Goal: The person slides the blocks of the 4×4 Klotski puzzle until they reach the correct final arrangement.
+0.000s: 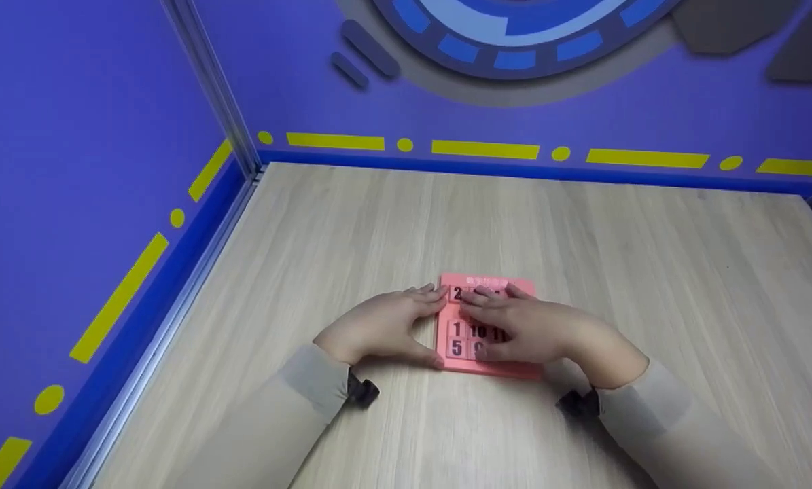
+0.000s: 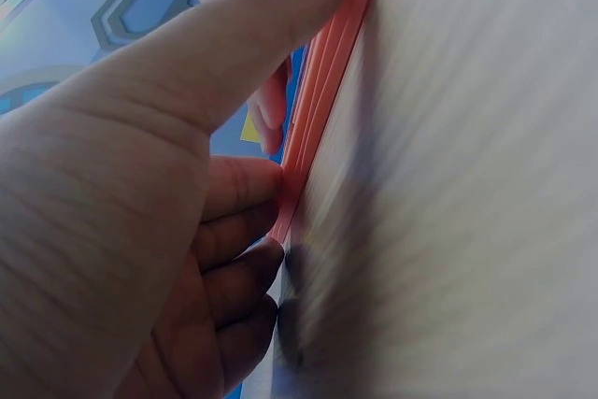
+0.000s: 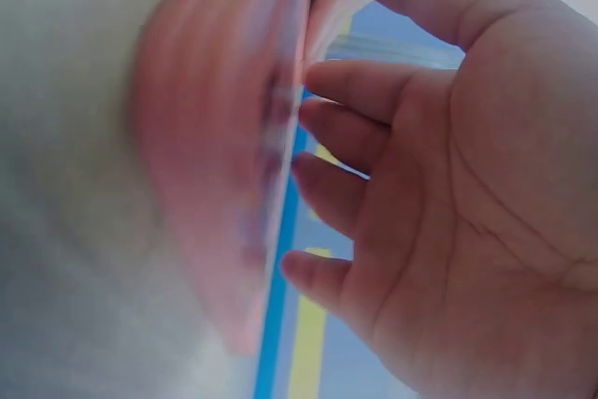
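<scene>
A pink sliding number puzzle lies flat on the table, its black-numbered tiles partly covered by my right hand. My left hand rests along the puzzle's left edge, the thumb at the near corner and the fingers by the far end. In the left wrist view, the straight thumb and relaxed fingers of that hand touch the pink rim. My right hand reaches over the tiles from the right, its fingers extended. Blurred in the right wrist view, the puzzle is beside the right fingertips.
The pale wood-grain table extends around the puzzle. Blue panels with yellow markings stand along the left and back, joined by a metal corner post. A small black device sits under the left cuff and another under the right.
</scene>
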Available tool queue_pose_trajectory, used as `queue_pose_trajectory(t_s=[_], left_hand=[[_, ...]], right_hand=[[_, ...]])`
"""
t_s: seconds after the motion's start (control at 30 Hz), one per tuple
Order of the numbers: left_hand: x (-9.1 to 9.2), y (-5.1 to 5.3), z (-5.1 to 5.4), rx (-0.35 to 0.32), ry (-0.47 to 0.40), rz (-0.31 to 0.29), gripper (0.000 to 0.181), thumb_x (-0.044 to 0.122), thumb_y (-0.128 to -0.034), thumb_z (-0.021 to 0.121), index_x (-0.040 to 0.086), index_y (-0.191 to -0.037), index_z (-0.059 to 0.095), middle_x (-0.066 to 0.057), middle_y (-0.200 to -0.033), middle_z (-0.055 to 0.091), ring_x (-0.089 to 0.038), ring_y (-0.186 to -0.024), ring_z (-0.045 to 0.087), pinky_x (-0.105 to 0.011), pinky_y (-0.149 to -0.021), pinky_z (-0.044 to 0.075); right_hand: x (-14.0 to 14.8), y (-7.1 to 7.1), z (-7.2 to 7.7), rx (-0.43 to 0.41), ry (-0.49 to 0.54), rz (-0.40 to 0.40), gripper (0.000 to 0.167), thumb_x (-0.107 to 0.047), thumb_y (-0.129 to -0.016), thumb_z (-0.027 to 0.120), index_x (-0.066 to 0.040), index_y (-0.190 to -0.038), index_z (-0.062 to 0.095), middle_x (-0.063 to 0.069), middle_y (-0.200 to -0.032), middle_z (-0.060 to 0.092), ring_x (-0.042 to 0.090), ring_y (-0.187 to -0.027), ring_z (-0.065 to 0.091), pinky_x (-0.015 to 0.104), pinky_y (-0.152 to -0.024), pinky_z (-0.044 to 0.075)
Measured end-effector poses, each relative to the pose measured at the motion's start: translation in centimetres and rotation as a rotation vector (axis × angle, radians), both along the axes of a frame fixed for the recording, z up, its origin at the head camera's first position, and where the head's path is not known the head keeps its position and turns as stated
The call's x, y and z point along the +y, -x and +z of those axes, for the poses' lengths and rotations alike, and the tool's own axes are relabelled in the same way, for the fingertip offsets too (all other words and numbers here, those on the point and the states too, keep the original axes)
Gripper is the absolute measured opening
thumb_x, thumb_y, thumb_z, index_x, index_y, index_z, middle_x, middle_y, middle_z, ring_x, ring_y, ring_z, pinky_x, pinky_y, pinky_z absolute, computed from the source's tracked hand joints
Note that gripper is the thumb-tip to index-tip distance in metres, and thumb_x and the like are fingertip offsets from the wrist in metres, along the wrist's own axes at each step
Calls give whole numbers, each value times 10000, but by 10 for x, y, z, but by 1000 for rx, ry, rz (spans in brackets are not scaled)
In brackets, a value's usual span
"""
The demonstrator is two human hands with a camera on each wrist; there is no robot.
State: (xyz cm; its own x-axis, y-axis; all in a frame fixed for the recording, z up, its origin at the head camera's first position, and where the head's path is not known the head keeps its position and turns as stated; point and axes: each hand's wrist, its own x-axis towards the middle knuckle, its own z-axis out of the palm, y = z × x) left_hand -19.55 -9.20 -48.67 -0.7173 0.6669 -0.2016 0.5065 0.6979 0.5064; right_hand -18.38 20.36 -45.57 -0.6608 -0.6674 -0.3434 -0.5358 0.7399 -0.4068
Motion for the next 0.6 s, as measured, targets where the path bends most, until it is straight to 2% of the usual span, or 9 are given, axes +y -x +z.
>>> queue_pose_trajectory(t_s=[0.33,0.6], left_hand=[[0,1,-1,-8,4,-2,1144,681,-857,912,195,-1758,402,35,-1870,290,-196,-1770,250,-440,-1470,240],[1,1,-1,0,1,-3,1152,688,-850,913,200,-1758,398,20,-1867,296,-208,-1769,258,-454,-1467,251]], right_hand=[[-13,-24,15,-35,-48,52,813,-557,-1078,701,-202,-1761,436,69,-1864,354,342,-1772,258,693,-1456,142],[-13,-25,17,-15,-77,33,823,-583,-1074,697,-185,-1751,451,85,-1844,386,383,-1764,265,742,-1434,148]])
